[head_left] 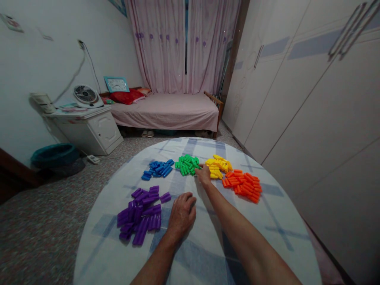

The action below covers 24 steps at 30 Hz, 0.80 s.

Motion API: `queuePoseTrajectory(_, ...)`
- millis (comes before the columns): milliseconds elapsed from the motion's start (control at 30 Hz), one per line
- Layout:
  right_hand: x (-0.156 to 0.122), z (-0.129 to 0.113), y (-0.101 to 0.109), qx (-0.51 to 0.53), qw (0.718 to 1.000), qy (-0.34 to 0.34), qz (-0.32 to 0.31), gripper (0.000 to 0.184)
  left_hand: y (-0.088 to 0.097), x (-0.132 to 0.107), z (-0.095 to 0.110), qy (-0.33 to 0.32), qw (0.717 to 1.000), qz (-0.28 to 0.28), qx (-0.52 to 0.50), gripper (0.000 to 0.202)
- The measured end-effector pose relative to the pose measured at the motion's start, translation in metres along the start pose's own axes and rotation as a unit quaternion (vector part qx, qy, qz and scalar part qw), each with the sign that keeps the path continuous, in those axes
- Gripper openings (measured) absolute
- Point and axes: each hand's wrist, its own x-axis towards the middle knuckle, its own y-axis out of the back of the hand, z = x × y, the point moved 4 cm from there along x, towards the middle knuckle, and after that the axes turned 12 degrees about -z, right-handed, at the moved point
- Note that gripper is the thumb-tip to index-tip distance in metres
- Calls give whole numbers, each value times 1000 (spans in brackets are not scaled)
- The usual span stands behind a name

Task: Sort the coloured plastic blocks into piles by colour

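Plastic pegs (139, 215) sit in five piles; left hand (181, 213) rests empty, half-curled; right hand (204, 174) touches green pile (186, 164), grip unclear.

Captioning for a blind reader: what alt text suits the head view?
A person's right hand reaches between a green pile and a yellow pile of small plastic tubes on a round clothed table, while the left hand rests beside the purple pile. A blue pile and an orange pile lie nearby.
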Motion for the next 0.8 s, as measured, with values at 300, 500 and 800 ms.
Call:
queuePoseTrajectory(300, -84, -14, 28, 3, 991, 103, -82, 29, -3, 0, -3, -18, 1000, 18, 0, 32)
queuePoseTrajectory(500, -148, 4, 71, -15, 990, 118, -81, 25, -4, 0, -6, -13, 999, 22, 20, 31)
queuePoseTrajectory(800, -143, 52, 145, -58, 983, 89, 147, 23, -5, 1, -10, -24, 999, 25, 37, 30)
